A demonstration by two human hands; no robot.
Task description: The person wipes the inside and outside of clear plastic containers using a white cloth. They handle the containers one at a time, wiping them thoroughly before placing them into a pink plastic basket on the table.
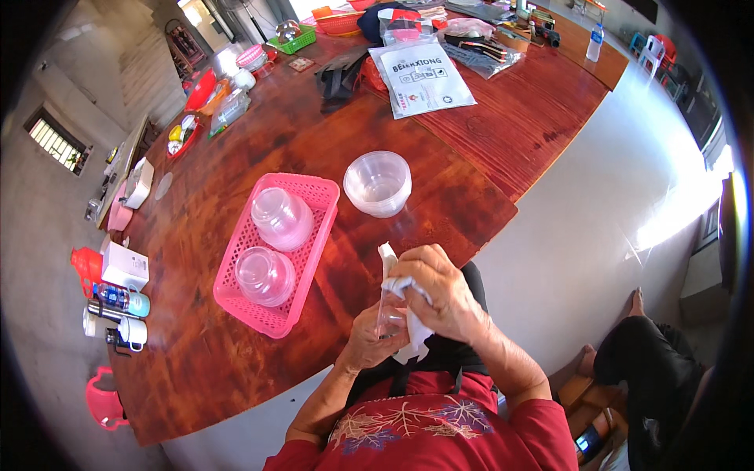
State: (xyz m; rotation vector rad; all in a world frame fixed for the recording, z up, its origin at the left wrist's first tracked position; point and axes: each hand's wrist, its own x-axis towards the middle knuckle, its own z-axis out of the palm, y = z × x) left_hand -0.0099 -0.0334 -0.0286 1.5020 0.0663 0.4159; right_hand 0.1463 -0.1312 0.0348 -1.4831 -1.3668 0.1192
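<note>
Close to my body, my left hand [367, 343] grips a clear plastic bowl [390, 315] from below and the side. My right hand [445, 297] pinches a crumpled white cloth [417, 333], which lies against the bowl's rim and hangs down past it. Whether it is fabric or paper I cannot tell. Ahead of my hands, a stack of clear plastic bowls [377, 185] stands mouth up on the table. Left of it, a pink perforated basket [314, 267] holds two upside-down clusters of clear bowls, a far one [281, 219] and a near one [265, 276].
The brown wooden table [181, 314] ends just right of my hands. A white plastic package [424, 74] lies farther back among bags. Cups and bottles [118, 306] line the left edge. A water bottle [594, 43] stands far right. Another person's leg [648, 353] shows at right.
</note>
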